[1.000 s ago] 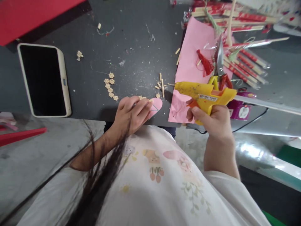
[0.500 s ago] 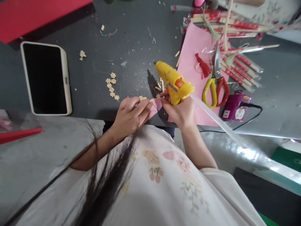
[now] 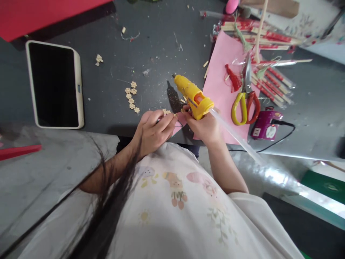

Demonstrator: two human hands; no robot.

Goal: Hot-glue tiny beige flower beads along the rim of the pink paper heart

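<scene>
My right hand (image 3: 205, 126) is wrapped round a yellow glue gun (image 3: 192, 94), its nozzle pointing up and left and a long clear glue stick (image 3: 237, 136) trailing from its back. At the table's near edge, my left hand (image 3: 156, 130) pinches a small pink piece of paper (image 3: 180, 124) with a dark line on it. The right thumb and fingertips also touch this piece. Small flower-shaped wooden pieces (image 3: 166, 112) lie just beyond the left fingers. More wooden flowers (image 3: 131, 97) form a curved row on the table, left of the hands.
A tablet-like device (image 3: 54, 86) lies at left, below a red board (image 3: 51, 14). At right are a pink sheet (image 3: 215, 72), scissors (image 3: 245, 97), a red tassel (image 3: 234, 79), wrapped sticks (image 3: 272, 84) and a purple box (image 3: 266, 126) with a black cable.
The view has shifted slightly. The glue gun has moved a little left and its nozzle sits slightly lower. Both hands keep their hold near the pink paper.
</scene>
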